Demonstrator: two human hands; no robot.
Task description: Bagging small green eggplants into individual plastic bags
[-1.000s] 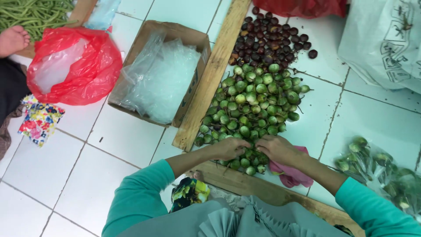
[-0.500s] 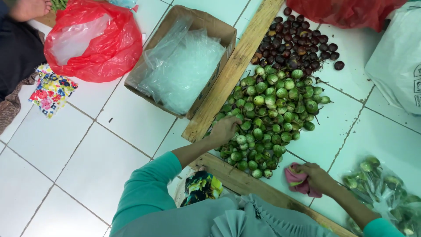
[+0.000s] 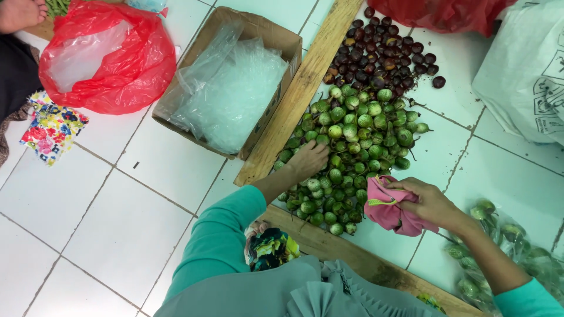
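Resting palm-down on the pile of small green eggplants point(image 3: 352, 147), the left hand point(image 3: 308, 159) has its fingertips buried among them, so its grip cannot be determined. Just beside the pile's lower right edge, the right hand point(image 3: 432, 202) closes on a pink cloth point(image 3: 388, 211). Dark purple fruits point(image 3: 382, 53) lie beyond. A wooden plank point(image 3: 305, 88) separates the pile from a cardboard box point(image 3: 258, 35) of clear bags
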